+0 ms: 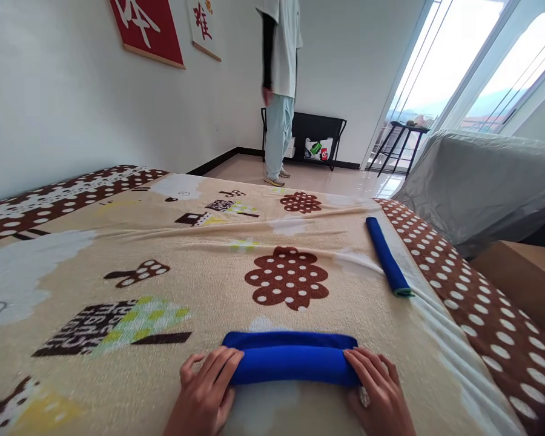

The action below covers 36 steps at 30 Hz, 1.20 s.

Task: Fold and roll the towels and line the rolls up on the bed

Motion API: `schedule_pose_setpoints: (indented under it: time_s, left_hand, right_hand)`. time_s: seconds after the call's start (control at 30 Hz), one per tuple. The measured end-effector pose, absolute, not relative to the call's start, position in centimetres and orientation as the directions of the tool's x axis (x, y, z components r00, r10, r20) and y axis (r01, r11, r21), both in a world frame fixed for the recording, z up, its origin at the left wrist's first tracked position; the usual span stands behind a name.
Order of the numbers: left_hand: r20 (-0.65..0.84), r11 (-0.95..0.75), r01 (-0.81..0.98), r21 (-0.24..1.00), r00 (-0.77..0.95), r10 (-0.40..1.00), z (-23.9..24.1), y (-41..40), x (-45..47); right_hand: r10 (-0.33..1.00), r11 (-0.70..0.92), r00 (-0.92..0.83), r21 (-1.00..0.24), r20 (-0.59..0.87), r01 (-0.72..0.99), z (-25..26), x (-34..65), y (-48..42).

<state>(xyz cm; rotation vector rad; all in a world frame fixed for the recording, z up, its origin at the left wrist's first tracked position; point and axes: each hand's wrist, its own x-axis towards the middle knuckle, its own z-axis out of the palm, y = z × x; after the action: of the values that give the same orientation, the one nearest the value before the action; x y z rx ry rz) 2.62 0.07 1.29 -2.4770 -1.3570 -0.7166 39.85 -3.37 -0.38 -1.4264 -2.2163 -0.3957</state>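
Note:
A rolled blue towel (293, 357) lies crosswise on the patterned bed cover (209, 266) close in front of me. My left hand (208, 387) rests on the roll's left end with curled fingers pressing on it. At the roll's right end sits my right hand (378, 390), its fingers likewise laid over the cloth. A second rolled blue towel (387, 257) lies further away near the bed's right edge, untouched.
A person (279, 91) in a pale shirt and light trousers stands on the floor beyond the bed. A grey-covered piece of furniture (481, 181) is at the right, a cardboard box (522, 272) beside it. A black rack (315, 142) stands against the far wall.

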Motion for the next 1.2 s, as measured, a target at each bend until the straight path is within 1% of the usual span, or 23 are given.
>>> schedule_pose_setpoints:
  time_s: [0.1, 0.17, 0.2, 0.23, 0.3, 0.33, 0.37, 0.43, 0.5, 0.53, 0.57, 0.63, 0.73, 0.87, 0.97, 1.03, 1.1, 1.2]
  left_hand:
    - [0.489, -0.573, 0.813, 0.105, 0.46, 0.741, 1.4, -0.1, 2.0]
    - [0.462, -0.561, 0.818, 0.129, 0.451, 0.763, 1.5, 0.1, 1.9]
    - [0.447, -0.54, 0.831, 0.134, 0.436, 0.781, 1.6, 0.4, 2.1]
    - [0.435, -0.506, 0.852, 0.132, 0.409, 0.802, 1.8, 0.8, 2.6]
    - [0.442, -0.435, 0.894, 0.11, 0.349, 0.827, 2.2, 1.7, 4.1]
    - [0.468, -0.423, 0.901, 0.097, 0.334, 0.818, 2.4, 2.1, 5.1]
    - [0.496, -0.447, 0.891, 0.084, 0.352, 0.794, 2.6, 2.4, 6.3]
    - [0.5, -0.572, 0.819, 0.045, 0.477, 0.723, 2.8, 2.4, 8.6]
    - [0.437, -0.682, 0.732, -0.001, 0.614, 0.658, 2.8, 2.0, 10.3]
    - [0.404, -0.701, 0.713, -0.025, 0.649, 0.645, 2.7, 1.7, 10.7]
    - [0.387, -0.702, 0.711, -0.052, 0.662, 0.642, 2.6, 1.5, 10.7]
    - [0.408, -0.681, 0.725, -0.1, 0.654, 0.637, 2.2, 1.4, 9.7]
    - [0.44, -0.66, 0.74, -0.132, 0.64, 0.63, 1.5, 2.0, 6.9]
    - [0.415, -0.678, 0.724, -0.124, 0.659, 0.628, 0.8, 3.5, 3.9]
    - [0.366, -0.719, 0.681, -0.137, 0.71, 0.602, 0.7, 4.4, 2.9]
    - [0.343, -0.718, 0.683, -0.135, 0.712, 0.613, 0.8, 4.9, 2.5]
    - [0.337, -0.712, 0.694, -0.104, 0.698, 0.631, 1.0, 5.3, 2.2]
    - [0.324, -0.714, 0.7, -0.014, 0.678, 0.66, 1.5, 6.1, 1.9]
  right_hand:
    - [0.81, 0.468, -0.373, -0.115, 0.452, 0.876, 0.0, 40.6, -3.9]
    - [0.841, 0.444, -0.344, -0.169, 0.417, 0.88, -0.1, 40.7, -4.1]
    - [0.85, 0.424, -0.326, -0.168, 0.413, 0.89, -0.2, 40.5, -4.0]
    - [0.854, 0.395, -0.304, -0.146, 0.422, 0.907, -0.3, 40.1, -3.7]
    - [0.843, 0.325, -0.26, -0.061, 0.471, 0.944, -0.2, 38.7, -2.8]
    - [0.828, 0.296, -0.246, -0.02, 0.503, 0.955, 0.0, 37.6, -2.4]
    - [0.81, 0.291, -0.251, 0.008, 0.531, 0.957, 0.2, 36.4, -1.9]
    - [0.768, 0.368, -0.326, 0.037, 0.551, 0.929, 0.6, 33.8, -1.2]
    - [0.737, 0.458, -0.41, 0.05, 0.538, 0.888, 0.9, 31.9, -0.9]
    - [0.729, 0.479, -0.437, 0.063, 0.527, 0.875, 0.9, 31.5, -0.8]
    - [0.73, 0.483, -0.451, 0.08, 0.514, 0.872, 0.8, 31.5, -0.9]
    - [0.739, 0.475, -0.469, 0.119, 0.484, 0.872, 0.5, 32.7, -1.0]
    - [0.748, 0.476, -0.487, 0.148, 0.451, 0.867, -0.1, 35.9, -1.0]
    - [0.77, 0.513, -0.507, 0.097, 0.389, 0.853, -0.5, 38.7, -0.4]
    - [0.785, 0.54, -0.521, 0.041, 0.334, 0.84, 0.0, 39.0, 0.2]
    - [0.798, 0.543, -0.518, 0.004, 0.308, 0.839, 0.5, 38.9, 0.6]
    - [0.798, 0.557, -0.524, -0.031, 0.296, 0.83, 0.9, 39.0, 1.0]
    - [0.771, 0.601, -0.555, -0.069, 0.311, 0.796, 1.4, 39.5, 1.7]
